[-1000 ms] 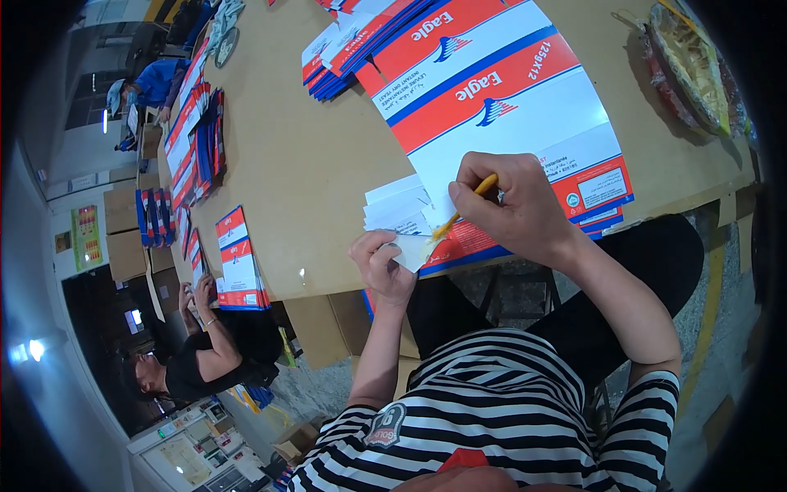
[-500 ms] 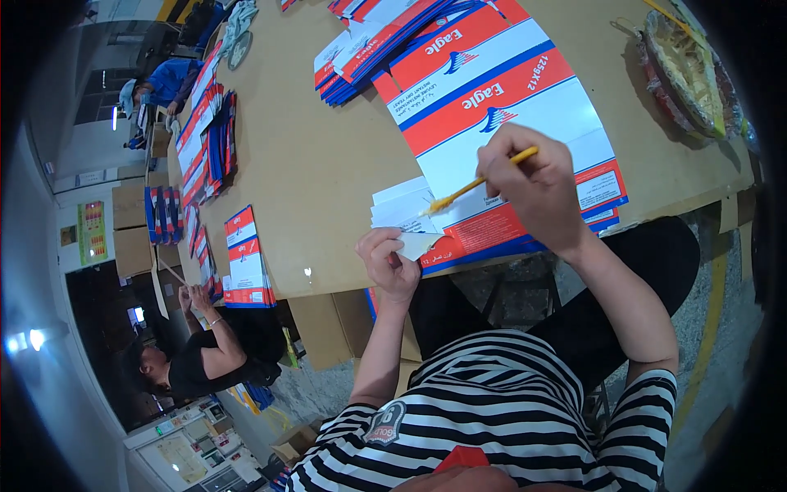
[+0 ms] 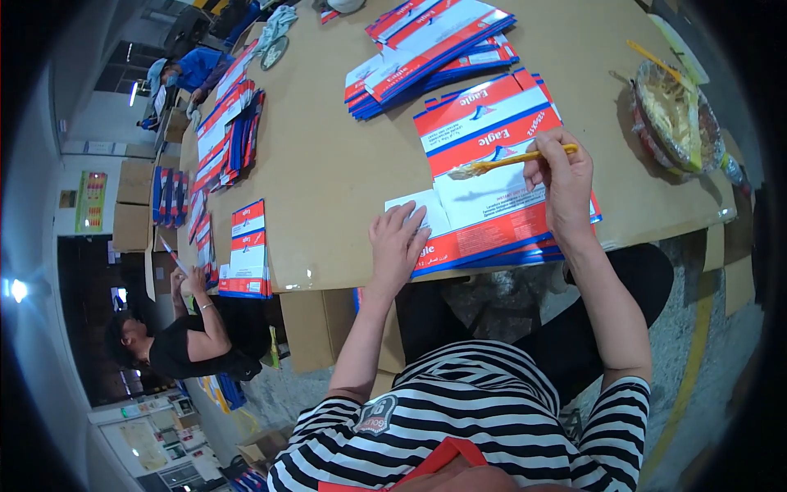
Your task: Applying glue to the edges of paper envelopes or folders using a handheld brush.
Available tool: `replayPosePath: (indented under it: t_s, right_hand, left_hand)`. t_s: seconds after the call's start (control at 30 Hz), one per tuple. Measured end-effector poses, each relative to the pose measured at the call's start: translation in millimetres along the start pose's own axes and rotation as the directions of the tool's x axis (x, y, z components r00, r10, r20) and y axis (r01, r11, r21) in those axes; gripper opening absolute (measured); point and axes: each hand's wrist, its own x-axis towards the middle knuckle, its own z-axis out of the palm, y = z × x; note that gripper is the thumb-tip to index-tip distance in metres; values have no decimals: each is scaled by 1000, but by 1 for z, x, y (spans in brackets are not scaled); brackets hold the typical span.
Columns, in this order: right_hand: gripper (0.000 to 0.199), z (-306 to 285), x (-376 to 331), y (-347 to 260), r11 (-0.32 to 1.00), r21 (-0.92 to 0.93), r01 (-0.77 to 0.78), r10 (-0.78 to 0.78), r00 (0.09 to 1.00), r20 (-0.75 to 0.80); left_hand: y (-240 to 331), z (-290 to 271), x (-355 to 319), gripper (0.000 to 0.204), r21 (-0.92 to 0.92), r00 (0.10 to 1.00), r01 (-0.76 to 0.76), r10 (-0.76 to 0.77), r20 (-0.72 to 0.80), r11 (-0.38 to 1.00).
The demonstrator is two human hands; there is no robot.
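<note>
A stack of flat printed cartons (image 3: 508, 197), red, white and blue, lies in front of me at the table's near edge. My left hand (image 3: 398, 243) rests with spread fingers on the stack's left end, on and beside a white flap (image 3: 428, 205). It grips nothing. Over the right part of the stack, my right hand (image 3: 566, 184) holds a brush (image 3: 520, 158) by its yellow handle. The brush's pale bristles point left, above the printed face of the top carton. The fingers of the right hand are closed round the handle.
At the right stands a plastic-lined bowl of pale paste (image 3: 666, 102) with a yellow stick across its rim. Another carton pile (image 3: 434, 57) lies farther back. More cartons (image 3: 248, 254) lie along the left, where a person in black (image 3: 193, 332) handles a piece.
My left hand has let go of the white flap's lifted edge and now lies flat. The brush has come off the white piece and moved away from me. The view has shifted slightly.
</note>
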Motion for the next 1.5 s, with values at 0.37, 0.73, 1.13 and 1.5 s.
replayPosePath:
  t_s: [0.37,0.73,1.13,1.5]
  right_hand:
    - [18,-15,6,6,959,278,-50,79,992,-96]
    - [18,-9,9,19,966,246,-76,93,994,-55]
    - [15,-18,18,1,946,315,-74,117,986,-121]
    - [16,-23,26,-13,935,352,-36,101,981,-168]
  left_hand:
    - [10,-20,6,54,65,993,-40,32,117,997]
    - [7,5,8,38,-122,994,-88,95,51,989]
    - [-28,-8,92,23,-260,947,-128,40,-318,957]
    - [-94,-15,285,117,37,952,256,-258,164,966]
